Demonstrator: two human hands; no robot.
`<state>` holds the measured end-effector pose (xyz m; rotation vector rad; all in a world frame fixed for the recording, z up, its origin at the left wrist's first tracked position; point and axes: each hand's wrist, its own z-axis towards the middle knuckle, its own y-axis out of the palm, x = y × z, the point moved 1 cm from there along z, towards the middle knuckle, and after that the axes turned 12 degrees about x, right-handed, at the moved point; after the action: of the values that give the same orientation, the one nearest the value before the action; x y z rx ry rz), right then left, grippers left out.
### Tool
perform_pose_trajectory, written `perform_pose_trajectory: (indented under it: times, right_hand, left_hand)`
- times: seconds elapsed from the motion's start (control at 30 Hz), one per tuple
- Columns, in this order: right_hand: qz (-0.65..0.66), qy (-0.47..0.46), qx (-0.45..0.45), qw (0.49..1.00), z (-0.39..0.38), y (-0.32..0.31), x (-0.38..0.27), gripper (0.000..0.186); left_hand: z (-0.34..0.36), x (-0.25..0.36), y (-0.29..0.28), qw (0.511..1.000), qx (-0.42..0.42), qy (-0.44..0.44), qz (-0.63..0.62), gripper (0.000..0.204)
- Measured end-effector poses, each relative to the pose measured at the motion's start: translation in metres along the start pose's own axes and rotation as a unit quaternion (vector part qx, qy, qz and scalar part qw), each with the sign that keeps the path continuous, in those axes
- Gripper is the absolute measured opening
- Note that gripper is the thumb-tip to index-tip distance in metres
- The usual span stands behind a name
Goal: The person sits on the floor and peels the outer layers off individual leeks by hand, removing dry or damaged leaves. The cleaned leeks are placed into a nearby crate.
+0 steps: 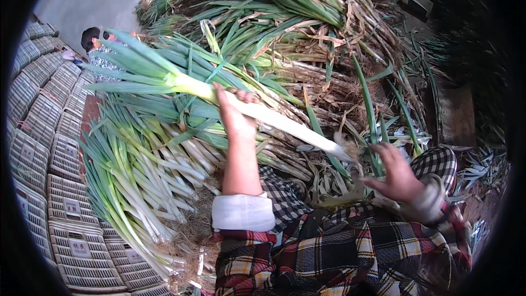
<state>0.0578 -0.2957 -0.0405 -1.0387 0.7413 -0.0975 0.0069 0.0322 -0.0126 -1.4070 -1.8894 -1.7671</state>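
Observation:
My left hand [237, 111] is closed round the pale stem of a large leek [279, 121], held slantwise across the middle of the view. Its green leaves fan out to the upper left, and its root end points down to the right. Beside the roots, my right hand [399, 178] has its fingers apart and slightly blurred. Loose peeled strips [350, 192] hang and lie just below that hand; whether the fingers touch one of them is hard to make out. Clean white-stemmed leeks [159, 181] lie in a pile left of my left forearm, roots toward me.
Untrimmed leeks [323, 71] with dry brown leaves are heaped ahead, some tied in bundles. Stacked plastic crates [82, 252] line the left side. A person [101, 57] in a patterned top is at the far left. Leaf scraps [487, 170] litter the ground at right.

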Motion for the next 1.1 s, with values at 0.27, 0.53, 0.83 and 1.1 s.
perform_pose_trajectory:
  times: [0.27, 0.53, 0.83, 1.1]
  right_hand:
    - [0.269, 0.074, -0.046, 0.959, 0.003, 0.08, -0.013, 0.04]
    - [0.23, 0.137, -0.078, 0.96, -0.029, 0.099, -0.01, 0.038]
    - [0.693, 0.367, -0.151, 0.601, 0.007, 0.068, -0.057, 0.026]
    - [0.843, 0.352, -0.165, 0.371, 0.056, 0.058, -0.061, 0.008]
  left_hand:
    - [0.008, 0.005, 0.012, 0.998, -0.065, 0.013, -0.016, 0.075]
    - [0.045, -0.005, -0.011, 0.992, 0.052, -0.059, -0.098, 0.053]
    - [-0.011, -0.002, 0.01, 0.994, 0.095, 0.045, -0.011, 0.043]
    - [-0.081, 0.007, -0.014, 0.995, -0.037, 0.081, -0.037, 0.035]
